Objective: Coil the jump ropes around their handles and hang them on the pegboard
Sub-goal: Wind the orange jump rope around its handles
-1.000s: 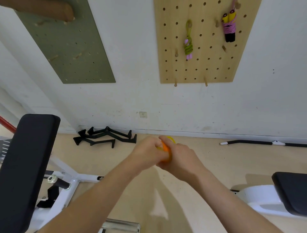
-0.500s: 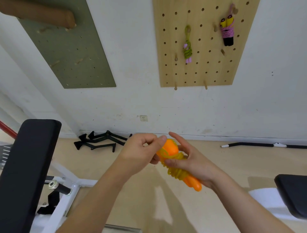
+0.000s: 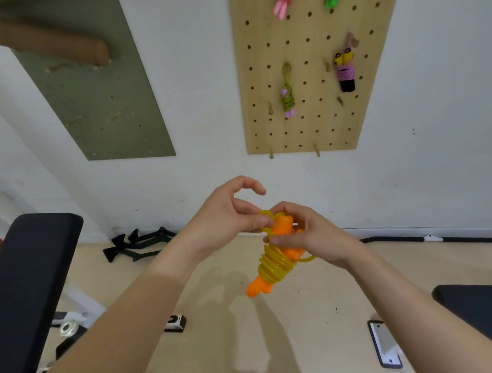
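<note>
From the head camera, both hands meet in front of the white wall, holding a jump rope [image 3: 274, 263] with two orange plastic handles side by side and a translucent yellow cord wound in tight turns round their middle. The right hand [image 3: 311, 234] grasps the upper part of the handles, fingers curled behind them and the thumb laid across the front. The left hand [image 3: 226, 221] pinches a small loop of yellow cord [image 3: 266, 214] at the handles' top end, while its forefinger arches free above. Half a second ago the right hand's fingers were stretched out with the bundle lying across them, and its lower end pointed down to the right. Now that end points down to the left and the bundle sits more upright. A second ago the two hands were clasped over it and hid nearly all of it. The view has also tipped upward. The light wooden pegboard [image 3: 306, 130] on the wall now shows more of its top, where pink handles [image 3: 280, 8] and a bright green object [image 3: 331, 3] have come into view at the upper edge. A green rope bundle with pink handles [image 3: 288, 98] and a pink rope bundle with black handles [image 3: 345, 73] hang on pegs as before. An olive-green board [image 3: 106, 111] is on the wall to the left. A black padded bench [image 3: 32, 279] stands at the lower left, with black metal handles [image 3: 138, 243] on the floor by the wall.
</note>
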